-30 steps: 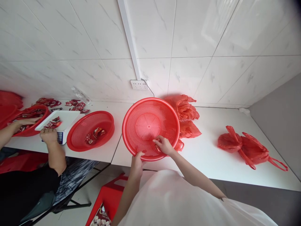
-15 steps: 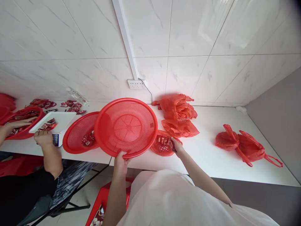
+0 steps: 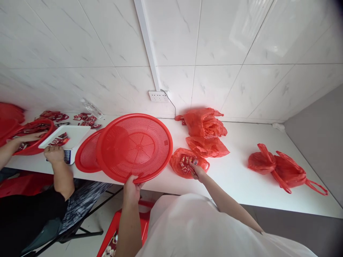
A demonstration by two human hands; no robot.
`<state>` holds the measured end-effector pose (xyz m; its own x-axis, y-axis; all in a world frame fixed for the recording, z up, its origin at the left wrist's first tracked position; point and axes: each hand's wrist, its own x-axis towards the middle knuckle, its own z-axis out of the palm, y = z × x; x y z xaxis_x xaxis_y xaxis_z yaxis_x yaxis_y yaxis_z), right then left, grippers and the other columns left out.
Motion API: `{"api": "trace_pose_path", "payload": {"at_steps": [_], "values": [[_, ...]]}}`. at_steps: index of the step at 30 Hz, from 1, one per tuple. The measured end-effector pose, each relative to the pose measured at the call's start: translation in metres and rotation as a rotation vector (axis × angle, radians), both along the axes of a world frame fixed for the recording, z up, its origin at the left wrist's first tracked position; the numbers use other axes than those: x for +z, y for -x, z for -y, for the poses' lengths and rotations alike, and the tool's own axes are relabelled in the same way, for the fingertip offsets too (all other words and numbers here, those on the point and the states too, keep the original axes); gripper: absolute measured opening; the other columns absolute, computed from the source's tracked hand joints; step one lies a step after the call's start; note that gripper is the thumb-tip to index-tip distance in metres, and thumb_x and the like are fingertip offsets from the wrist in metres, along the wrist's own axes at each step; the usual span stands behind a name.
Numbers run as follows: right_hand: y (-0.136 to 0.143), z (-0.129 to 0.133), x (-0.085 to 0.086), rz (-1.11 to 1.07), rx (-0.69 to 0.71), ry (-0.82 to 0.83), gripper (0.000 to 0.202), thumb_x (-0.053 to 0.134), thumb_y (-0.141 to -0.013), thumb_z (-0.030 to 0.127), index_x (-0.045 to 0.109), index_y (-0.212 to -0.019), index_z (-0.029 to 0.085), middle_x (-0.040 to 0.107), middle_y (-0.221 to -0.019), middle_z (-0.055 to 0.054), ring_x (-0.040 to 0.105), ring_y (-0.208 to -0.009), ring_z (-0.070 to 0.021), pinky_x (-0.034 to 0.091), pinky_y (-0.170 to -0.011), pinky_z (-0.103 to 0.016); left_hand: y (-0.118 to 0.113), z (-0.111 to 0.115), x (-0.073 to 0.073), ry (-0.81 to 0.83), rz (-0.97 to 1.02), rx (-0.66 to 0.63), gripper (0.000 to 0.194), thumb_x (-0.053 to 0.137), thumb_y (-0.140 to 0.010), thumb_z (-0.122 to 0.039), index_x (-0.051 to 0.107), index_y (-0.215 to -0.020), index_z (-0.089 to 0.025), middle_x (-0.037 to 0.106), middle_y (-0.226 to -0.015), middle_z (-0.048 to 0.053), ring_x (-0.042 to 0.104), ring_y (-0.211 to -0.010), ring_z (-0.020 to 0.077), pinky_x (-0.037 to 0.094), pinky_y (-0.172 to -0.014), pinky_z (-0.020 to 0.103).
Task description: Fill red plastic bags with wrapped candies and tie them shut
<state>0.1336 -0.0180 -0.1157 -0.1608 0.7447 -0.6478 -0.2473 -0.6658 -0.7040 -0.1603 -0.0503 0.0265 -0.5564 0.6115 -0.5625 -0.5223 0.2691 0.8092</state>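
Note:
My left hand (image 3: 132,188) grips the near rim of a large round red plastic basket (image 3: 139,146) with perforated walls, thumb over the edge. No packets show inside it. It is tilted and overlaps a second red basket (image 3: 89,153) on the left. To the right, my right hand (image 3: 198,172) is closed on a small red packet (image 3: 195,162) with a dark and white print. The hand is over an opened red plastic bag (image 3: 177,167) lying on the table, with several small red packets (image 3: 185,162) in its mouth.
Red plastic bags (image 3: 205,123) lie by the wall, and tied bags (image 3: 289,169) sit at right. At left a co-worker's hand (image 3: 55,155) rests by a white scale (image 3: 77,134); the other reaches into a packet-filled basket (image 3: 49,137). A clear bottle (image 3: 92,109) lies behind; a red stool (image 3: 109,228) stands below.
The basket in my left hand has moved left and lower, now hiding the packets in the second basket. My right hand has shifted left, further over the opened bag.

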Motion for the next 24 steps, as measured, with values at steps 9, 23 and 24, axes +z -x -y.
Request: {"api": "trace_pose_path", "payload": {"at_steps": [9, 23, 24], "values": [[-0.013, 0.011, 0.055, -0.412, 0.045, -0.042, 0.076, 0.019, -0.087, 0.079, 0.062, -0.095, 0.017, 0.054, -0.058, -0.002, 0.043, -0.043, -0.0115, 0.031, -0.037, -0.019, -0.004, -0.003, -0.001, 0.015, -0.008, -0.017, 0.015, 0.055, -0.060, -0.003, 0.058, -0.068, -0.015, 0.062, -0.072, 0.001, 0.062, -0.064, 0.0136, 0.060, -0.067, 0.029], [-0.003, 0.014, 0.048, -0.460, -0.343, 0.024, 0.043, 0.036, -0.098, 0.050, 0.064, -0.099, 0.017, 0.069, -0.109, -0.014, 0.067, -0.106, -0.0230, 0.059, -0.081, -0.037, -0.017, -0.009, 0.013, -0.013, 0.078, -0.082, 0.016, 0.053, -0.060, 0.000, 0.054, -0.066, -0.015, 0.060, -0.065, 0.001, 0.061, -0.059, 0.0129, 0.059, -0.059, 0.026], [-0.002, 0.015, 0.046, -0.479, -0.345, 0.028, 0.031, 0.044, -0.096, 0.042, 0.063, -0.099, 0.017, 0.070, -0.107, -0.014, 0.067, -0.106, -0.0223, 0.060, -0.081, -0.036, -0.016, -0.009, 0.013, -0.018, 0.077, -0.082, 0.016, 0.053, -0.060, 0.000, 0.054, -0.066, -0.015, 0.060, -0.065, 0.001, 0.061, -0.059, 0.0129, 0.059, -0.058, 0.025]]}}
